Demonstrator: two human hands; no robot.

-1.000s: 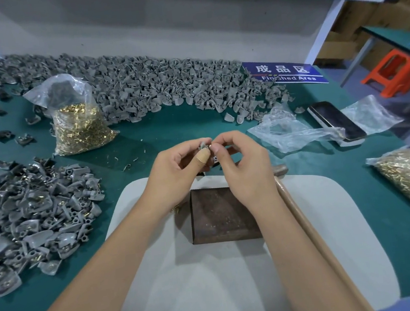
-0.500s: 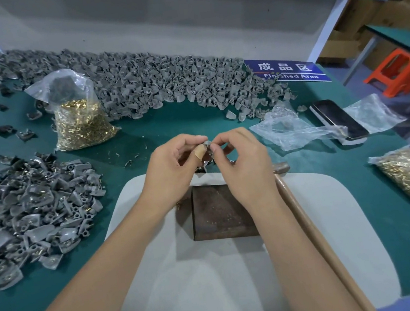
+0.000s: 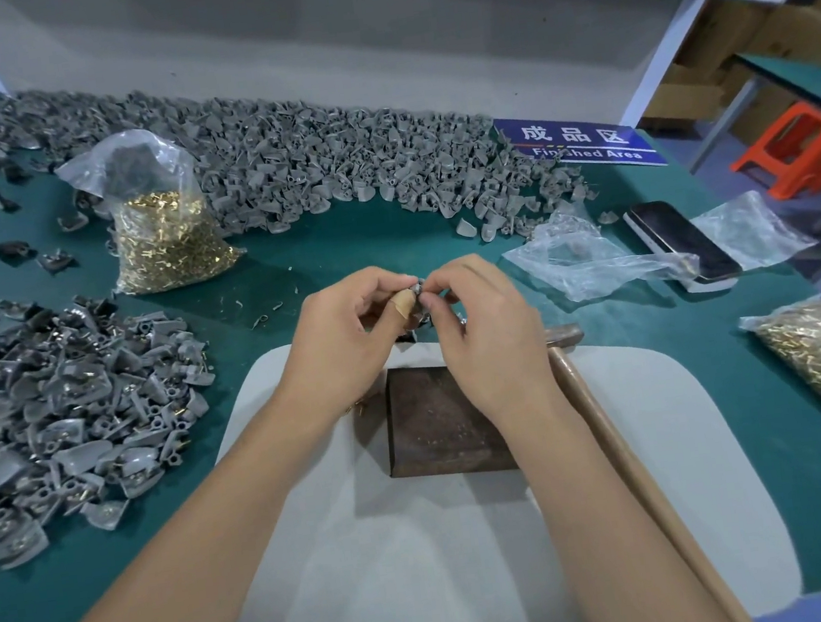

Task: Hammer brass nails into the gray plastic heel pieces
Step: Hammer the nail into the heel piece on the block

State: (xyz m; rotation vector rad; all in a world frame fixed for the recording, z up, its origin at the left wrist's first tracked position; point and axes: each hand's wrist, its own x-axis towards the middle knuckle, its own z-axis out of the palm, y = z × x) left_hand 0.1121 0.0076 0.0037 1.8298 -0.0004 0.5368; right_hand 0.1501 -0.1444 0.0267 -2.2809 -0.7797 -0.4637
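Left hand (image 3: 346, 349) and right hand (image 3: 489, 337) fingers both pinch one heel piece (image 3: 416, 293) above block (image 3: 443, 423); hammer (image 3: 615, 440) right on table (image 3: 780, 472).

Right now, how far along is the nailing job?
Done, it seems: the pile at the person's left, where brass shows in many gray pieces. In hand: the left hand and right hand pinch one heel piece above the metal block; the hammer lies unused. Left: the long heap of gray pieces along the back, and two bags of nails.
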